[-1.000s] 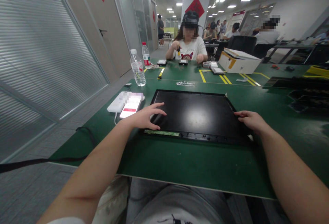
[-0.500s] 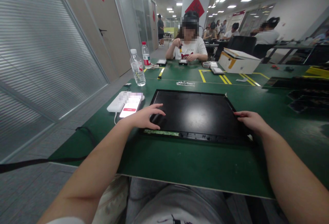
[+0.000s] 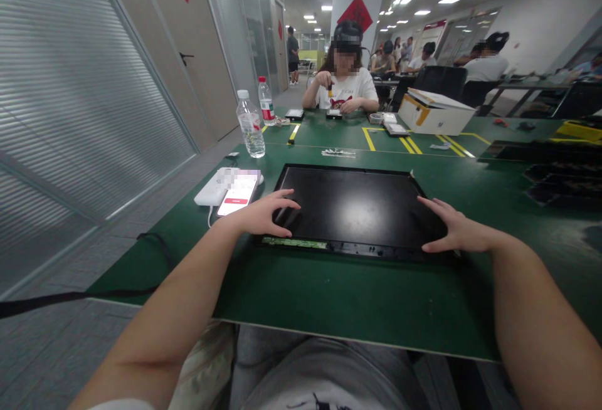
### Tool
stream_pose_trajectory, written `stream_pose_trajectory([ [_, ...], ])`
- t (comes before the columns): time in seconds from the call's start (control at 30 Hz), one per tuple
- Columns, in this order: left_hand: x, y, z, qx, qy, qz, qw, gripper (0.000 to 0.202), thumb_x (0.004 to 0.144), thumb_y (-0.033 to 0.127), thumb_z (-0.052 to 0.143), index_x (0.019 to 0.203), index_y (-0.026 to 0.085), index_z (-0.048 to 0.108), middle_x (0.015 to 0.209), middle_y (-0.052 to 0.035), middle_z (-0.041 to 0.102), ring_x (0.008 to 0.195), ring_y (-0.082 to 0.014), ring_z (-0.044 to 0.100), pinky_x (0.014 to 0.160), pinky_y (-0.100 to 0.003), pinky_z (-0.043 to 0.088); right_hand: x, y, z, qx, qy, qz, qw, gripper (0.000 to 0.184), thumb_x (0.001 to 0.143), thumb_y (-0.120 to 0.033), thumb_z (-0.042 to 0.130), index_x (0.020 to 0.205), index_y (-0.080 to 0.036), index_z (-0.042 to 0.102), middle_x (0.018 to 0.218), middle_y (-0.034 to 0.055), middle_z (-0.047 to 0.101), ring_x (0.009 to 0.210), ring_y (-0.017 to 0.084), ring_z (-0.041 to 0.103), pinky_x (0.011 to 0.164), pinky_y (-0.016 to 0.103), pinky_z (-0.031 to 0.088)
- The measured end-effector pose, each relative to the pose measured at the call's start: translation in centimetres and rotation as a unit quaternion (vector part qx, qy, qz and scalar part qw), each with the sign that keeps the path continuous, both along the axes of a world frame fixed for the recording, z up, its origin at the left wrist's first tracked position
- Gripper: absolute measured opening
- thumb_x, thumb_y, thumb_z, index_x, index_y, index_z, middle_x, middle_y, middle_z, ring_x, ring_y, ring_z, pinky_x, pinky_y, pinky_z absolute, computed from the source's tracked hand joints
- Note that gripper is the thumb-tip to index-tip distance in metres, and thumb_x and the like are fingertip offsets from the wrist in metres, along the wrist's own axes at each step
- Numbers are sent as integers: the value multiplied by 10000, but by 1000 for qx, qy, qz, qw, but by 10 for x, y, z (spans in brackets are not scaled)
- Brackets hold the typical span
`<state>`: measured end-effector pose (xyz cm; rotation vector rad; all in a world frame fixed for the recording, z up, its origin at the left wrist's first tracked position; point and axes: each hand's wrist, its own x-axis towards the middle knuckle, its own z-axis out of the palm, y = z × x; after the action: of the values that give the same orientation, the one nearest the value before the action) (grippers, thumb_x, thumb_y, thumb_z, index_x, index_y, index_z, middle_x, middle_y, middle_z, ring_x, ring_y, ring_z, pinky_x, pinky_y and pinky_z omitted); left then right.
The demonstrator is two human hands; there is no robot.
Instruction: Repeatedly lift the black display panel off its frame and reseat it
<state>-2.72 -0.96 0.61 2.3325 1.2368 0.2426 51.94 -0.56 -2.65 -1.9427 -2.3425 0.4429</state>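
A black flat display panel in a dark frame lies on the green table in front of me. Along its near edge, toward the left, runs a thin green circuit board. My left hand rests at the panel's left side, thumb and fingers spread over the frame. At the right side, my right hand has its fingers stretched out over the frame and the thumb apart near the front corner. Neither hand is closed around anything.
Left of the panel lie a lit phone and a white device. Behind stand a clear water bottle and a red-capped bottle. Across the table a person holds a yellow-and-black tool. A white box and dark stacked parts are rightward.
My right hand has gone from fingers held together at the panel's right edge to spread fingers over the frame, slightly nearer the front. My left hand stays in place.
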Motion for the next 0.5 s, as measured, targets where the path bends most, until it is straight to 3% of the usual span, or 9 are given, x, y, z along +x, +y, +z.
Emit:
stream_pose_trajectory([
  [0.07,0,1,-1,4,0,-1,1000,797,773,618,843,1458,260,647,1786,-164,251,1627,-423,275,1281,-555,321,-3,0,1,-29,-13,-8,999,1406,572,-749,841,1753,-349,191,1789,163,218,1585,541,264,1239,703,301],
  [0.17,-1,1,-3,5,0,0,1000,814,770,628,842,1467,259,639,1793,-171,222,1633,-431,254,1282,-566,314,-5,0,3,-58,-22,-13,998,1415,586,-753,836,1758,-346,156,1807,165,138,1591,551,234,1244,705,285],
  [0.5,-1,1,-3,-11,-1,9,1000,836,768,654,846,1487,289,624,1812,-151,173,1639,-433,234,1281,-557,320,-11,-1,5,-48,-14,-20,999,1361,569,-764,820,1737,-342,262,1803,149,167,1605,534,207,1255,681,284],
])
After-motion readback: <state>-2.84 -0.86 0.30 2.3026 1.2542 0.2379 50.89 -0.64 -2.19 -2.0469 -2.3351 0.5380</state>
